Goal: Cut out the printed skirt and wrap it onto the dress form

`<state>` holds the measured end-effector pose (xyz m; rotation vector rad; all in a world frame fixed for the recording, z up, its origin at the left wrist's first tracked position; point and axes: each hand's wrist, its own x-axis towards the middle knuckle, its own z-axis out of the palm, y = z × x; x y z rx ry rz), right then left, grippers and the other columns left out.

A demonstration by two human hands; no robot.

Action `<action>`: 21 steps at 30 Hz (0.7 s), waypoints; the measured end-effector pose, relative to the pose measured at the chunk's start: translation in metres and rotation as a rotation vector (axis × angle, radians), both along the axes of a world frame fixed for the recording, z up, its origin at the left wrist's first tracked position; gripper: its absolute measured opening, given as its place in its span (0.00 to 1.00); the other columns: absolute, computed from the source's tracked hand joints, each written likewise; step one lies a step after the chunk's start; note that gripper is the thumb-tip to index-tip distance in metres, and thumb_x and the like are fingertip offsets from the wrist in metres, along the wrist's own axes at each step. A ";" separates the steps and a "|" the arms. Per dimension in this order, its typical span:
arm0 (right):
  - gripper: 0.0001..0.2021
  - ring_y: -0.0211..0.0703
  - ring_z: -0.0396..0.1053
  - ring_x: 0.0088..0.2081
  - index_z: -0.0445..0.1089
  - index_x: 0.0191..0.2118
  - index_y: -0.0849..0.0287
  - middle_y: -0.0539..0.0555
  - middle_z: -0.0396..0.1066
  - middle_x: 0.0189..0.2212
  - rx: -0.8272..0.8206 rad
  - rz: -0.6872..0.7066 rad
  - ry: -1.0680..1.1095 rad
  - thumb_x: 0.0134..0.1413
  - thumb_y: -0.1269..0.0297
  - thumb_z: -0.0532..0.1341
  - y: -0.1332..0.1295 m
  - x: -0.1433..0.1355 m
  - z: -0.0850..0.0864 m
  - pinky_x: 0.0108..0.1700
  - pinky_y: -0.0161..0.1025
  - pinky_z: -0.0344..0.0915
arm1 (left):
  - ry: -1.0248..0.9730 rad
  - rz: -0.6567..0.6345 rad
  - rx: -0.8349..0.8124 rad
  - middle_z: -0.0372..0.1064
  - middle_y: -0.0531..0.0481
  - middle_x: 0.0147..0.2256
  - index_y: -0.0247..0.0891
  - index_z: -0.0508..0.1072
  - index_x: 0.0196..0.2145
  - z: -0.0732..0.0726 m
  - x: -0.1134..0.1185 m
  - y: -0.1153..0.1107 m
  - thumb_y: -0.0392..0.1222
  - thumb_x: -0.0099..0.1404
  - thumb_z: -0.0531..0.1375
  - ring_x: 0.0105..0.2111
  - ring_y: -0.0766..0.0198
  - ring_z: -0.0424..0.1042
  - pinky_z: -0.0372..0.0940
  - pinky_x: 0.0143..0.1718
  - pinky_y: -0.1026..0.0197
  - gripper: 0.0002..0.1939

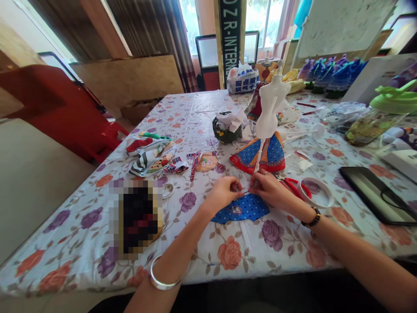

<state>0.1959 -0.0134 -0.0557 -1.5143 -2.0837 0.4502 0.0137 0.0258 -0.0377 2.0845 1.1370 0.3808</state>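
A piece of blue patterned fabric (pixel 243 210) lies on the flowered tablecloth in front of me. My left hand (pixel 227 191) is at its upper edge, fingers curled in, the tips near the cloth. Close by on the right, my right hand (pixel 267 188) pinches the top edge of the same fabric. Just beyond my hands stands a white mini mannequin (pixel 271 104) on a thin stem, with a blue, orange and red skirt piece (pixel 240 157) spread around its foot. Red-handled scissors (pixel 289 187) and a white tape roll (pixel 315 192) lie beside my right hand.
A dark basket with paper (pixel 224 132) stands beyond the hands. Folded fabrics (pixel 153 157) and a pixelated object (pixel 138 219) lie left. On the right are a black-edged tray or device (pixel 374 195) and a green-lidded jar (pixel 371 124). Small dresses (pixel 339 74) stand at the back right.
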 end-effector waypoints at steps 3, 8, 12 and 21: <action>0.04 0.41 0.62 0.29 0.67 0.32 0.61 0.53 0.63 0.30 0.000 -0.004 -0.006 0.47 0.71 0.60 -0.001 -0.001 -0.001 0.33 0.38 0.60 | 0.017 0.001 0.023 0.65 0.53 0.24 0.34 0.73 0.29 0.001 0.001 -0.001 0.40 0.48 0.64 0.26 0.68 0.63 0.57 0.27 0.67 0.09; 0.04 0.41 0.63 0.31 0.68 0.34 0.60 0.54 0.64 0.31 0.005 -0.005 0.007 0.49 0.71 0.59 -0.003 -0.003 0.001 0.33 0.37 0.61 | 0.042 0.032 0.055 0.67 0.51 0.27 0.35 0.74 0.31 0.001 0.001 -0.004 0.42 0.49 0.64 0.28 0.66 0.64 0.58 0.30 0.64 0.10; 0.11 0.42 0.64 0.33 0.69 0.34 0.60 0.55 0.66 0.32 0.016 0.003 0.019 0.59 0.66 0.51 -0.006 -0.004 0.008 0.38 0.39 0.61 | 0.031 0.016 0.027 0.69 0.50 0.27 0.34 0.75 0.32 0.003 0.000 -0.005 0.42 0.52 0.62 0.28 0.66 0.66 0.60 0.30 0.65 0.10; 0.01 0.46 0.63 0.37 0.69 0.31 0.59 0.56 0.65 0.35 0.037 -0.006 0.007 0.50 0.69 0.61 -0.010 -0.006 0.006 0.40 0.42 0.61 | -0.012 0.035 0.031 0.69 0.49 0.27 0.34 0.75 0.29 0.007 0.000 -0.005 0.46 0.59 0.55 0.27 0.65 0.65 0.57 0.28 0.65 0.14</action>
